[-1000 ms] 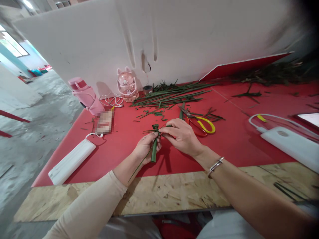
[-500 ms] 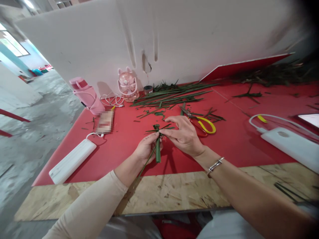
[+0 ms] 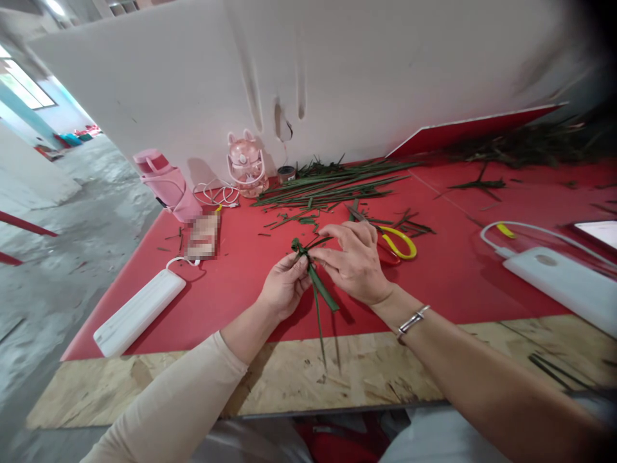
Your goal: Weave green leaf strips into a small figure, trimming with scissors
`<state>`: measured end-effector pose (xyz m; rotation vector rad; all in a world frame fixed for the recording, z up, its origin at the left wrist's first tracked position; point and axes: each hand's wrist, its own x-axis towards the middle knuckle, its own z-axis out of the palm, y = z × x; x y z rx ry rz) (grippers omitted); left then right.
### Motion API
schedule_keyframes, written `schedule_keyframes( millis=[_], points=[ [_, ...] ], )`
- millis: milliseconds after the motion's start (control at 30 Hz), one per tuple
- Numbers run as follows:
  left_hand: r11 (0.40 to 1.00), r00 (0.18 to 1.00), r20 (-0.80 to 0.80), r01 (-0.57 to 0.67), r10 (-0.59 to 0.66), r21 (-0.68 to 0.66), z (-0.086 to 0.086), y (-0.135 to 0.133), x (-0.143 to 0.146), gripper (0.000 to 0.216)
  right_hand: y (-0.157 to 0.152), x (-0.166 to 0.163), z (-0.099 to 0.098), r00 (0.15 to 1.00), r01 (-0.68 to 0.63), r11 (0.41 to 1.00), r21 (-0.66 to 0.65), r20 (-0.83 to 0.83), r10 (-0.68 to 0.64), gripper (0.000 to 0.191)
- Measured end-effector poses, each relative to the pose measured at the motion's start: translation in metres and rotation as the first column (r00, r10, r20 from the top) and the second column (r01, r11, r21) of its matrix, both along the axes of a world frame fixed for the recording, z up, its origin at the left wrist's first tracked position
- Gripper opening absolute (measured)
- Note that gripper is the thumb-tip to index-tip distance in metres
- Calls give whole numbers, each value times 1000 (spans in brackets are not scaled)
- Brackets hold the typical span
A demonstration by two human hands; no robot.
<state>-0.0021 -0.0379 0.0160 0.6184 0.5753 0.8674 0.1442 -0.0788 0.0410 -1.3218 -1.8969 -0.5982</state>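
Observation:
Between the thumb and fingers of my left hand point(image 3: 283, 288) is a folded, knotted piece of green leaf strips point(image 3: 324, 290). Its knotted end sticks up above the thumb, while a wide tail and a thin strand hang down to the right. My right hand point(image 3: 359, 262) is closed at the right side of the knot, its thumb and fingers at a short leaf strip point(image 3: 319, 242) that sticks out there. The exact contact of its fingertips is partly hidden. Just beyond the right hand lie scissors point(image 3: 399, 243) with yellow handles, partly covered by that hand.
Long green strips point(image 3: 332, 183) and cuttings lie at the back of the red tabletop point(image 3: 231, 276). A pink bottle point(image 3: 166, 186), a clear pink cup point(image 3: 247, 168) and a white power bank point(image 3: 139, 312) stand or lie left. Another power bank point(image 3: 563, 283) is right.
The leaf piece has turned in my left hand: its tail now slants down to the right and the thin strand hangs lower. My right hand has barely shifted.

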Motion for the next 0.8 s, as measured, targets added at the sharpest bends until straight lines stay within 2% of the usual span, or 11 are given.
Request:
schedule_keyframes(
  millis=[133, 233, 300, 367, 400, 467, 500, 567, 633, 733, 800],
  points=[
    [993, 994, -69, -84, 90, 88, -1, 2, 1, 19, -2, -7, -3, 992, 45, 998, -32, -118, -48, 9],
    [951, 965, -183, -133, 189, 278, 1, 3, 0, 17, 0, -14, -6, 927, -62, 979, -196, -374, -16, 10],
    [904, 933, -251, -142, 258, 402, 2, 2, -1, 16, 2, -20, -6, 745, -252, 913, -320, -666, -28, 12],
    [862, 909, -281, -140, 307, 487, 2, 2, -3, 15, 5, -24, -6, 429, -483, 802, -352, -893, -134, 12],
    [845, 902, -284, -141, 324, 515, 2, 1, -3, 15, 6, -25, -5, 263, -582, 740, -337, -939, -221, 12],
    [826, 897, -286, -138, 338, 546, 1, 0, -3, 14, 7, -25, -5, 8, -726, 622, -293, -909, -418, 15],
    [823, 897, -285, -135, 338, 552, 1, -1, -3, 14, 7, -24, -5, -67, -776, 568, -274, -860, -506, 17],
    [829, 900, -287, -128, 328, 545, 1, -2, -2, 14, 7, -23, -6, -137, -833, 493, -250, -771, -623, 20],
    [849, 905, -293, -123, 309, 514, 2, -3, -1, 14, 8, -22, -8, -159, -818, 515, -256, -760, -630, 22],
    [887, 916, -294, -121, 273, 445, 5, -4, 1, 14, 9, -23, -11, -143, -724, 640, -258, -852, -504, 22],
    [905, 927, -279, -123, 251, 408, 6, -4, 2, 14, 9, -25, -12, -78, -649, 719, -249, -918, -388, 21]
  ],
)
